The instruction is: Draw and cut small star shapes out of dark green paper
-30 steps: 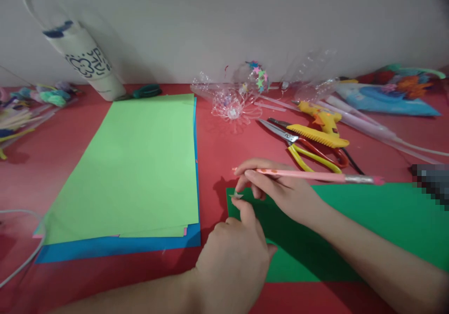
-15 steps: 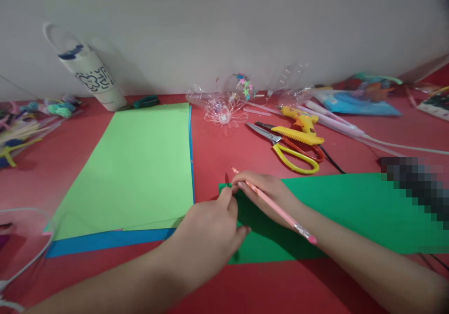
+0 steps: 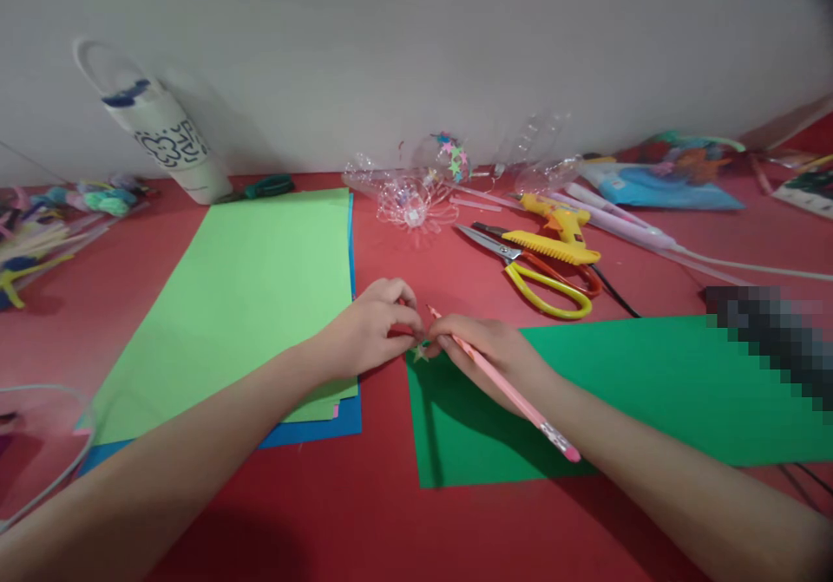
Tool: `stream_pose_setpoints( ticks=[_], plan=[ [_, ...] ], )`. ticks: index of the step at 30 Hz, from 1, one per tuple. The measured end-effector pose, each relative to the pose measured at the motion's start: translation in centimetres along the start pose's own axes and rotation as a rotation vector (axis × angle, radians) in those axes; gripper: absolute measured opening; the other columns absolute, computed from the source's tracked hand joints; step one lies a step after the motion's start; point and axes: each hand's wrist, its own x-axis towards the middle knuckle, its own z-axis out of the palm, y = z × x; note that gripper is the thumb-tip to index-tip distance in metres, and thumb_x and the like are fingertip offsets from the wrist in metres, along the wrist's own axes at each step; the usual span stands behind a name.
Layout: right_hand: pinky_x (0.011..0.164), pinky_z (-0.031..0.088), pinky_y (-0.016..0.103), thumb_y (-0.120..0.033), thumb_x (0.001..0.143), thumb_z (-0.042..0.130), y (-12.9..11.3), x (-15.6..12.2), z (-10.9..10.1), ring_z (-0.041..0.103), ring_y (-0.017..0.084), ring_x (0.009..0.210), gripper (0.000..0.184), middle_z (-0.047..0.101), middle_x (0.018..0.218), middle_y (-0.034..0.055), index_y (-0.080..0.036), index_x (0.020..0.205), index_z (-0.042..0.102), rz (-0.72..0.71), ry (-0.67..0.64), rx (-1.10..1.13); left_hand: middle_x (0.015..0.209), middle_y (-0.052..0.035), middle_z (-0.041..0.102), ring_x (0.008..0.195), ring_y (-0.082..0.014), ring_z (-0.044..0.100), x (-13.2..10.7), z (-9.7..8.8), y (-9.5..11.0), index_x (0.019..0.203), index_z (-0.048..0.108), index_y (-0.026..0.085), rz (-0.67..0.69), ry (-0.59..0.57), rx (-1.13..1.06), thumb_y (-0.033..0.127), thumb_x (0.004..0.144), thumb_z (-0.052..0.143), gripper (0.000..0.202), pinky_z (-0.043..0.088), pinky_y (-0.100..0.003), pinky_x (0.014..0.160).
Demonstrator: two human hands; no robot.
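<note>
A pink pencil (image 3: pixel 501 380) rests in the grip of my right hand (image 3: pixel 498 352), its point facing up and left and its eraser end toward me. My right fingertips are at the near-left corner of a dark green sheet (image 3: pixel 651 391). From the left, my left hand (image 3: pixel 374 326) reaches in with thumb and fingers pinched beside the right fingertips; what they pinch is too small to make out. Just below the fingertips, a small pale green star (image 3: pixel 421 353) shows over the sheet's corner. My left forearm crosses above a stack of light green paper (image 3: pixel 260 278) with blue sheets (image 3: pixel 312 433) beneath.
Scissors (image 3: pixel 550 291), a yellow cutter (image 3: pixel 553 247) and a yellow glue gun (image 3: pixel 560 216) lie beyond my right hand. Clear plastic decorations (image 3: pixel 416 209) stand near the wall. A white bottle (image 3: pixel 173 148) leans at the back left. A pink corded tool (image 3: pixel 625 225) lies at right.
My left hand has moved up and left off the green sheet, going from a pointing pose to a pinch. The star now shows at the corner. My right hand barely moved.
</note>
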Motion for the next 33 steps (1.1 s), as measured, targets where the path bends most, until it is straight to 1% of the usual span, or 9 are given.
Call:
stream_pose_setpoints(
  ticks=[6, 14, 18, 21, 23, 25, 27, 30, 33],
  plan=[
    [0.072, 0.048, 0.026, -0.014, 0.089, 0.048, 0.1, 0.1, 0.0, 0.068, 0.016, 0.081, 0.015, 0.073, 0.088, 0.0018, -0.023, 0.095, 0.059, 0.017, -0.002, 0.009, 0.097, -0.0042, 0.053, 0.098, -0.0199, 0.050, 1.4, -0.1, -0.2, 0.082, 0.068, 0.017, -0.024, -0.091, -0.045, 0.021, 0.075, 0.066, 0.008, 0.041, -0.034, 0.089],
    [0.076, 0.050, 0.023, -0.012, 0.091, 0.045, -0.5, 0.3, 0.1, 0.070, 0.013, 0.084, 0.018, 0.074, 0.090, 0.0017, -0.021, 0.095, 0.060, 0.024, 0.014, 0.066, 0.093, -0.0038, 0.054, 0.093, -0.0182, 0.052, 2.7, -0.3, -1.4, 0.077, 0.068, 0.016, 0.016, -0.208, -0.081, 0.019, 0.071, 0.069, 0.007, 0.041, -0.029, 0.083],
    [0.061, 0.050, 0.022, -0.021, 0.092, 0.044, -1.3, 0.2, -0.7, 0.068, 0.013, 0.072, 0.020, 0.074, 0.083, 0.0019, -0.021, 0.100, 0.063, 0.119, 0.098, 0.158, 0.094, -0.0047, 0.053, 0.093, -0.0186, 0.051, 2.9, -0.3, -1.5, 0.079, 0.069, 0.015, 0.016, -0.233, -0.079, 0.019, 0.071, 0.071, 0.009, 0.040, -0.029, 0.082],
    [0.050, 0.046, 0.021, -0.027, 0.091, 0.047, -2.1, 0.1, -1.7, 0.061, 0.013, 0.061, 0.019, 0.070, 0.077, 0.0013, -0.022, 0.093, 0.066, 0.187, 0.164, 0.192, 0.094, -0.0049, 0.053, 0.093, -0.0194, 0.051, 2.9, -0.3, -1.5, 0.081, 0.070, 0.016, 0.006, -0.246, -0.083, 0.024, 0.072, 0.071, 0.012, 0.040, -0.030, 0.081],
    [0.046, 0.043, 0.021, -0.025, 0.089, 0.048, -2.6, 0.2, -1.9, 0.056, 0.012, 0.053, 0.016, 0.063, 0.065, -0.0011, -0.022, 0.087, 0.063, 0.213, 0.105, 0.214, 0.095, -0.0050, 0.052, 0.094, -0.0200, 0.051, 2.9, -0.4, -1.5, 0.082, 0.070, 0.017, 0.008, -0.254, -0.079, 0.026, 0.072, 0.072, 0.014, 0.040, -0.030, 0.081],
    [0.045, 0.042, 0.021, -0.020, 0.085, 0.047, -2.9, 0.5, -1.7, 0.054, 0.012, 0.052, 0.010, 0.059, 0.061, -0.0032, -0.022, 0.087, 0.057, 0.224, 0.012, 0.235, 0.094, -0.0051, 0.053, 0.093, -0.0200, 0.051, 3.0, -0.4, -1.6, 0.081, 0.070, 0.015, 0.015, -0.258, -0.071, 0.024, 0.071, 0.072, 0.013, 0.039, -0.030, 0.081],
    [0.047, 0.041, 0.021, -0.014, 0.080, 0.048, -3.0, 0.8, -1.0, 0.055, 0.012, 0.055, 0.009, 0.060, 0.064, -0.0028, -0.022, 0.082, 0.054, 0.186, -0.019, 0.172, 0.093, -0.0050, 0.053, 0.092, -0.0198, 0.051, 3.2, -0.3, -1.6, 0.080, 0.070, 0.015, 0.018, -0.260, -0.066, 0.022, 0.071, 0.071, 0.011, 0.040, -0.030, 0.081],
    [0.048, 0.039, 0.020, -0.013, 0.078, 0.050, -2.6, 1.1, 0.1, 0.055, 0.012, 0.054, 0.010, 0.062, 0.064, -0.0016, -0.021, 0.072, 0.054, 0.087, 0.060, -0.015, 0.092, -0.0042, 0.054, 0.090, -0.0187, 0.052, 3.3, -0.3, -1.6, 0.079, 0.070, 0.015, 0.016, -0.260, -0.062, 0.020, 0.070, 0.071, 0.010, 0.041, -0.029, 0.079],
    [0.049, 0.038, 0.021, -0.015, 0.080, 0.050, -2.2, 1.1, 0.8, 0.056, 0.012, 0.053, 0.011, 0.064, 0.063, -0.0008, -0.020, 0.073, 0.056, 0.045, 0.114, -0.083, 0.092, -0.0035, 0.055, 0.089, -0.0177, 0.053, 3.3, -0.3, -1.6, 0.080, 0.070, 0.015, 0.014, -0.254, -0.060, 0.019, 0.070, 0.072, 0.011, 0.041, -0.028, 0.078]
  ],
)
